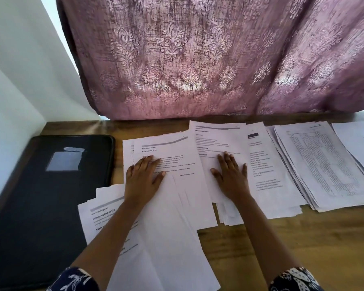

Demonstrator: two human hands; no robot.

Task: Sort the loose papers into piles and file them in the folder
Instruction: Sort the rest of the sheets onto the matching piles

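On the wooden table (282, 238), left hand (144, 177) and right hand (231, 175) press loose papers (177, 196) with flat, spread fingers, grasping nothing.

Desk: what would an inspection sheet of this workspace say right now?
Surface: wooden table, bare wood at the near right.
Job's things: black folder closed, at the left; loose papers spread overlapping in the middle; stack topped by a printed grid, at the right.
Clutter: nothing seen.
Hands: left hand and right hand lie flat, fingers straight, each on a different sheet.
Cables: nothing seen.
Surroundings: pink patterned curtain behind the table; white wall at the left.
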